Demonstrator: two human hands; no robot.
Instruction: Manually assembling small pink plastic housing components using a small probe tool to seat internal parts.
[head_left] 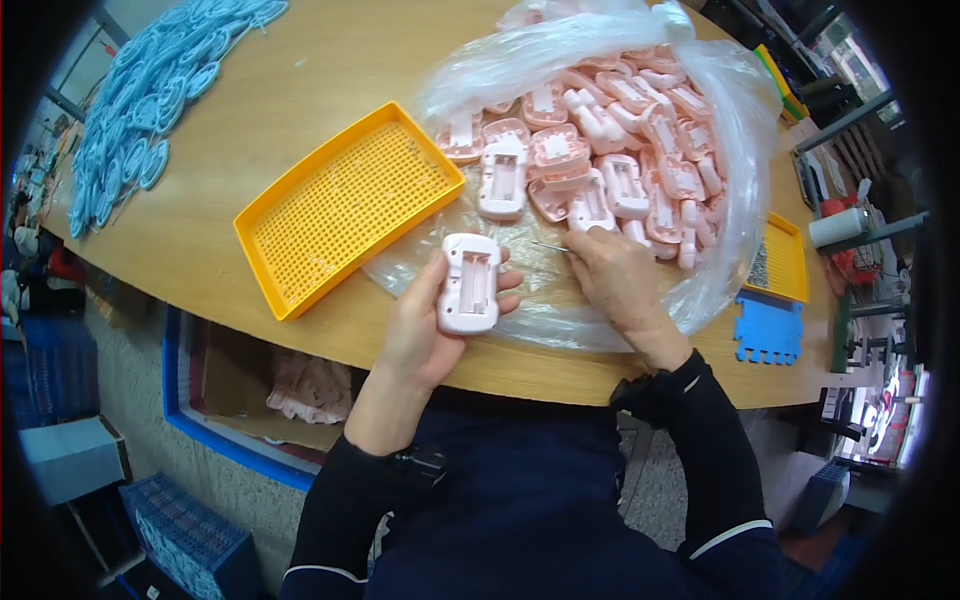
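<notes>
In my left hand [412, 318] rests a pale pink plastic housing [468, 310], upright, with its open battery compartment facing up. My fingers wrap round its sides. Between the fingertips of my right hand [622, 280] is a thin metal tool [550, 246], perhaps tweezers, its tip pointing left toward the housing but apart from it. Just beyond both hands, a clear plastic bag [745, 130] lies spread open around a heap of pink plastic housings [628, 95]. Several paler ones with battery compartments, such as this housing [503, 178], lie at the heap's near side.
A yellow perforated tray [345, 210] sits left of the bag. Light blue looped parts [150, 90] are piled at the far left. At the right are a smaller yellow tray [790, 262] with small metal pieces and a blue foam mat [768, 330]. Below the table edge stands a blue-rimmed box [240, 463].
</notes>
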